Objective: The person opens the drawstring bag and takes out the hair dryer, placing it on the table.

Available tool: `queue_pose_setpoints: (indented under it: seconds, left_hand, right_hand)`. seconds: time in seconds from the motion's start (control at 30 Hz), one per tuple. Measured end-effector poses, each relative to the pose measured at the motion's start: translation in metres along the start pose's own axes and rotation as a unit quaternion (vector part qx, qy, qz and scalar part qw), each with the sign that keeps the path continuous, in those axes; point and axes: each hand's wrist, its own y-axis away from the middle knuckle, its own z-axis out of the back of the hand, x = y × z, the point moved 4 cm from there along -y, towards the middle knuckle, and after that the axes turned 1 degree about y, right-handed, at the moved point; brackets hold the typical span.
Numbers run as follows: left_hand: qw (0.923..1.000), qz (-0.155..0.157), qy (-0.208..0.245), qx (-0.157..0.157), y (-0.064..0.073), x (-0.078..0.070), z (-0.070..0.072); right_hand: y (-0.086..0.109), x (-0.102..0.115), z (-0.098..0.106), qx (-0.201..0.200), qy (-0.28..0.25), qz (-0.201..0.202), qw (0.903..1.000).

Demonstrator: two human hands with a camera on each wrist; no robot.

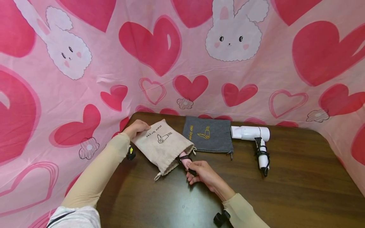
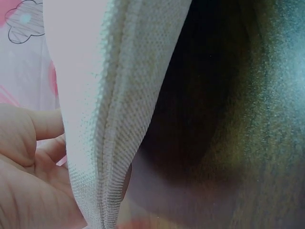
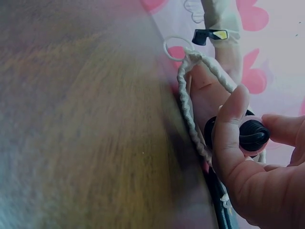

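Note:
A beige drawstring bag printed "Hair Dryer" slants across the left part of the table, its mouth facing the right front. My left hand grips its closed far-left end; in the left wrist view the cloth runs between thumb and fingers. At the mouth, my right hand holds the pink handle of a hair dryer, which has a black cord wound round it. The rest of the dryer is hidden in the bag. The right wrist view shows thumb and fingers around the handle's end, with black cord there.
A dark grey "Hair Dryer" bag lies flat behind the beige one. To its right is a white hair dryer with a black cord around its handle. Pink heart-patterned cloth hangs along the edges of the brown table.

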Motion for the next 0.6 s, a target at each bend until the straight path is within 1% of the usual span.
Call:
queue_pose_setpoints:
  seconds: [0.23, 0.33, 0.6]
  left_hand:
    - [1.0, 0.004, -0.001, 0.002, -0.0003, 0.0019, -0.0008]
    - [1.0, 0.007, 0.0, -0.001, 0.0003, 0.0025, -0.001]
    - [1.0, 0.003, 0.002, -0.003, -0.0013, 0.003, 0.0]
  right_hand:
    - [0.0024, -0.0007, 0.0006, -0.002, 0.0, -0.002, 1.0]
    - [0.0038, -0.0003, 0.0004, -0.002, 0.0, -0.002, 1.0]
    - [0.0064, 0.0009, 0.0013, -0.002, 0.004, -0.006, 1.0]
